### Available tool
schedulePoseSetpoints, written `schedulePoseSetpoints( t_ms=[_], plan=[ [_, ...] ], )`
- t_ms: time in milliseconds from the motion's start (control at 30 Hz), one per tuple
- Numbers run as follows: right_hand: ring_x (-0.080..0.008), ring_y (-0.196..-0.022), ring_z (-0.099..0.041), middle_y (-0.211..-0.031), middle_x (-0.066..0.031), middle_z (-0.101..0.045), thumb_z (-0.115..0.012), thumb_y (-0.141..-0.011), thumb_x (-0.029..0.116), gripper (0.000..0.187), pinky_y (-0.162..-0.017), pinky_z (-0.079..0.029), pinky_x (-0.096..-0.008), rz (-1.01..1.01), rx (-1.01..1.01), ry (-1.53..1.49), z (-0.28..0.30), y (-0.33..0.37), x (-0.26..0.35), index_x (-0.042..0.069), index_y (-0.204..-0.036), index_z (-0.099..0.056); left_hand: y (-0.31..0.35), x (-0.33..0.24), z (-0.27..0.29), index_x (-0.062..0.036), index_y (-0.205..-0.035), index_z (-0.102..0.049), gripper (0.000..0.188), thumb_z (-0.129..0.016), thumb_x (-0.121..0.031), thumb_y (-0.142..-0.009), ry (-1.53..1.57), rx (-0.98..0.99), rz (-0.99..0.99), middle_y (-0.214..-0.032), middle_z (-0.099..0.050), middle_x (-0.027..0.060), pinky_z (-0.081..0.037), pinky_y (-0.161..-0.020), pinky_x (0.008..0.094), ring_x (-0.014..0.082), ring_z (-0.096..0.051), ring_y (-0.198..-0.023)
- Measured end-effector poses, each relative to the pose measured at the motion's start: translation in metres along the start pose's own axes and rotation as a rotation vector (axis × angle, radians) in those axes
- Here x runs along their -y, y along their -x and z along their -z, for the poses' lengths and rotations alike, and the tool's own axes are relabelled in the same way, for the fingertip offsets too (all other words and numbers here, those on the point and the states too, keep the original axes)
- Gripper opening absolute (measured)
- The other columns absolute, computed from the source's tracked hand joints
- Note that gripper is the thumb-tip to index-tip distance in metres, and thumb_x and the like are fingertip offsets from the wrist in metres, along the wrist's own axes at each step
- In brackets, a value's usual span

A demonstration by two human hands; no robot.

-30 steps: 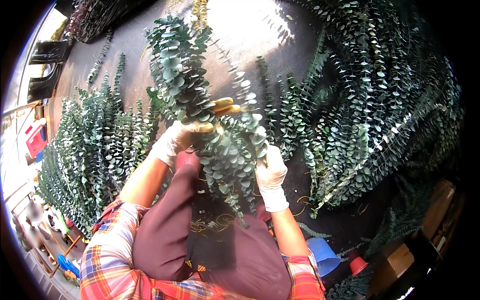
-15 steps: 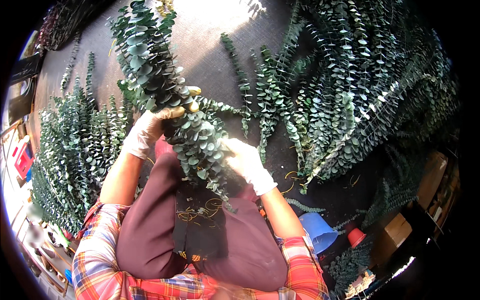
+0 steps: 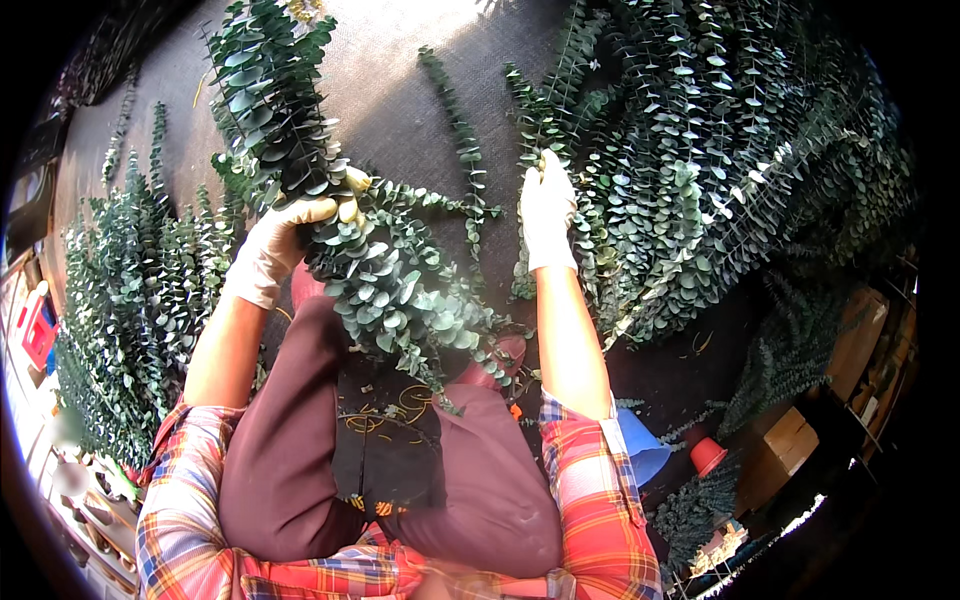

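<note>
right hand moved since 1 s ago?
Yes. The right hand left the bunch held by the left hand and reached out to the big pile.

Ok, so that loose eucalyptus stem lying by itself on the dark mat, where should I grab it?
Grip the loose stem low, near its end nearest you, coming from its right with the right hand. It lies lengthwise away from you, and the left hand holds the bunch.

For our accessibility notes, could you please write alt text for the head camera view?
A seated person's gloved left hand grips a thick bunch of eucalyptus stems over their lap, while the gloved right hand reaches into a large pile of eucalyptus branches on a dark ground cloth. More cut stems lie at the left.
</note>
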State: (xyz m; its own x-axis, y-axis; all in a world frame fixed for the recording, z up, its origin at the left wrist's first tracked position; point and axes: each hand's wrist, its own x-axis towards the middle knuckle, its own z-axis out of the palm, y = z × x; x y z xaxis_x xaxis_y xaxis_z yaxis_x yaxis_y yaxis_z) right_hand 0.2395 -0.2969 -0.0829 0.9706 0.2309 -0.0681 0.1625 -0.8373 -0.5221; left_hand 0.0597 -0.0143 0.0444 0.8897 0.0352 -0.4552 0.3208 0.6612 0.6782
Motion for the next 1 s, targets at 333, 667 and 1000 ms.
schedulePoseSetpoints(
  t_ms=[333, 667, 1000],
  plan=[
    [-0.0282, -0.1, -0.064, -0.107, -0.0107, -0.067, -0.064, -0.079, 0.023, 0.033, -0.087, -0.049, -0.0374, -0.002, 0.155, 0.24, 0.008, -0.015, 0.012, 0.011, -0.109, -0.062, 0.002, -0.011, -0.007, 0.0064, -0.128, -0.053, 0.064, -0.073, -0.023, -0.075, -0.012, 0.046, 0.029, -0.087, -0.065, 0.0061, -0.051, -0.081, 0.0331, 0.0198, -0.063, -0.085],
    [-0.0293, -0.083, -0.068, -0.096, -0.0134, -0.07, -0.066, -0.086, 0.027, 0.031, -0.074, -0.051, -0.0365, -0.081, 0.122, -0.001, 0.027, 0.017, 0.062, 0.011, -0.113, -0.065, 0.002, -0.016, -0.011, 0.0032, -0.136, -0.046, 0.076, -0.075, -0.029, -0.074, -0.042, 0.05, 0.077, -0.123, -0.063, 0.0164, -0.049, -0.09, 0.0312, 0.0187, -0.062, -0.105],
    [-0.0268, -0.079, -0.07, -0.088, -0.0114, -0.07, -0.067, -0.082, 0.004, 0.039, -0.071, -0.054, -0.0327, 0.369, 0.1, -0.304, 0.047, 0.087, 0.091, 0.007, -0.12, -0.062, -0.013, -0.02, -0.016, 0.0033, -0.146, -0.033, 0.089, -0.073, -0.033, -0.075, -0.058, 0.14, -0.055, -0.145, -0.045, 0.0184, -0.048, -0.08, 0.025, 0.0125, -0.06, -0.086]
  ],
)
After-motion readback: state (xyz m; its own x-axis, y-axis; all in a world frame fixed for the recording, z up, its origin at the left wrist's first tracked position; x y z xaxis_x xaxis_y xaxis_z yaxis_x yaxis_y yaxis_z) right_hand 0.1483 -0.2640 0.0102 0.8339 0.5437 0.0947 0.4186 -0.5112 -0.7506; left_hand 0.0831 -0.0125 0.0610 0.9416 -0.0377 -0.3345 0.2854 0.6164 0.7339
